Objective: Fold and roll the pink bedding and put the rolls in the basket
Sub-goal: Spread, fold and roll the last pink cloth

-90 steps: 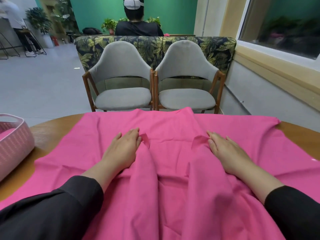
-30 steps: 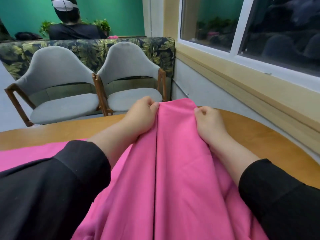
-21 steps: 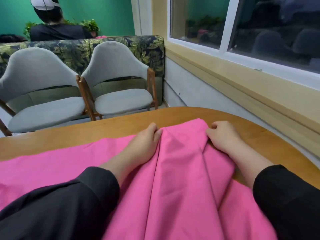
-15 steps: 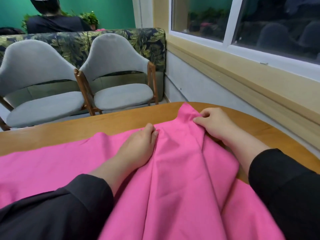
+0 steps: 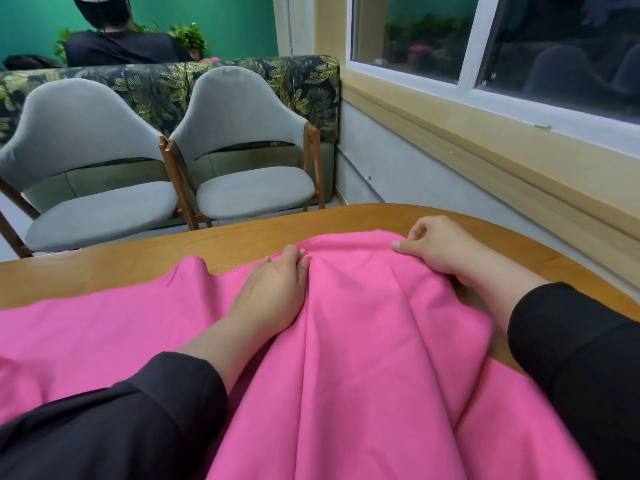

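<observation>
Chairs: two grey upholstered chairs with wooden legs, left chair (image 5: 86, 161) and right chair (image 5: 242, 147), side by side beyond the far edge of the counter.
Bench back: a leaf-print bench back (image 5: 166, 84) runs behind both chairs; a person in a dark top (image 5: 121, 46) sits beyond it, back turned.
Counter: a rounded wooden counter (image 5: 346, 220), bare along its far rim and at the right.
Pink bedding: the pink bedding (image 5: 363, 341) lies spread over the counter from the left edge of view to near the right, gathered into long folds that run toward the viewer, with a raised fold along its far edge between the two hands.
Left hand: the left hand (image 5: 273, 289) lies palm down on the bedding, fingers together and nearly straight, their tips pressed at the far fold; its grip is flat, pinching nothing that shows.
Right hand: the right hand (image 5: 436, 247) sits at the bedding's far right corner, fingers curled, thumb and forefinger pinching the cloth edge.
Sleeves: dark sleeves cover both forearms.
Window: a white-framed window (image 5: 485, 46) above a pale wooden sill (image 5: 502, 157), along the right wall.
</observation>
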Demonstrator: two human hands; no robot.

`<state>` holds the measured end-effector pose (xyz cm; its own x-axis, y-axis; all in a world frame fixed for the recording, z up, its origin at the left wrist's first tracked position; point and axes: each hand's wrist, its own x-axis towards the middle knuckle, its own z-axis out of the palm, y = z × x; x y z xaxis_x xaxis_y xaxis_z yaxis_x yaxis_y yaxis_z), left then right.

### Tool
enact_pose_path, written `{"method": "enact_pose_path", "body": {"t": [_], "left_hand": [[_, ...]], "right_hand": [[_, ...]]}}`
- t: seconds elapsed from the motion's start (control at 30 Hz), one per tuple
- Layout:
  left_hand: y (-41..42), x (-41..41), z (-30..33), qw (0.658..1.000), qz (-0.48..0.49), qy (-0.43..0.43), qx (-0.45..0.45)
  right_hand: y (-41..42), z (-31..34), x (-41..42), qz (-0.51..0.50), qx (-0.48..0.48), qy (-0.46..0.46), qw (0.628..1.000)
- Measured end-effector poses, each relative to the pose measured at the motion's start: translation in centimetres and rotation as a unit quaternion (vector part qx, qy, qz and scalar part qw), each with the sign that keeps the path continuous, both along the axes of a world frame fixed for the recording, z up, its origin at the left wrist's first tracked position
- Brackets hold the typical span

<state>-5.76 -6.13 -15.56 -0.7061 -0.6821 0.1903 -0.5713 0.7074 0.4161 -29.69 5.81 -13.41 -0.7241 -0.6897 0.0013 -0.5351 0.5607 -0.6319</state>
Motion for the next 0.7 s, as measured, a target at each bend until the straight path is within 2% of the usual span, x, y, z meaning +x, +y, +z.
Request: {"method": "enact_pose_path", "body": {"t": [0.07, 0.13, 0.2, 0.23, 0.3, 0.4, 0.5, 0.6, 0.7], "left_hand": [[-0.1, 0.0, -0.2, 1.000, -0.004, -0.004, -0.001], [-0.3, 0.0, -0.4, 1.000, -0.011, -0.006, -0.004], [-0.5, 0.1, -0.6, 1.000, -0.015, -0.008, -0.001], [-0.5, 0.1, -0.6, 1.000, -0.014, -0.004, 0.003], [-0.6, 0.2, -0.5, 1.000, -0.005, 0.014, 0.018], [-0.8, 0.3, -0.2, 0.996, 0.011, 0.061, 0.062], [-1.0, 0.5, 0.0, 0.993, 0.016, 0.081, 0.086], [-0.9, 0.4, -0.2, 0.996, -0.002, 0.056, 0.072], [-0.8, -0.1, 0.1, 0.998, -0.021, 0.024, 0.059]], "right_hand": [[-0.1, -0.3, 0.0, -0.017, 0.056, 0.066, 0.996], [-0.2, -0.3, 0.2, -0.045, 0.059, 0.129, 0.989], [-0.4, 0.2, 0.8, -0.054, -0.011, 0.201, 0.978], [-0.6, 0.8, 1.2, -0.039, -0.054, 0.206, 0.976], [-1.3, 2.1, 2.4, 0.023, -0.054, 0.142, 0.988], [-2.9, 2.6, 4.1, 0.111, 0.065, 0.076, 0.989], [-3.6, 2.3, 4.4, 0.144, 0.127, 0.018, 0.981], [-3.6, 1.5, 4.3, 0.156, 0.111, 0.006, 0.982], [-3.5, -0.2, 4.4, 0.115, 0.068, 0.042, 0.990]]}}
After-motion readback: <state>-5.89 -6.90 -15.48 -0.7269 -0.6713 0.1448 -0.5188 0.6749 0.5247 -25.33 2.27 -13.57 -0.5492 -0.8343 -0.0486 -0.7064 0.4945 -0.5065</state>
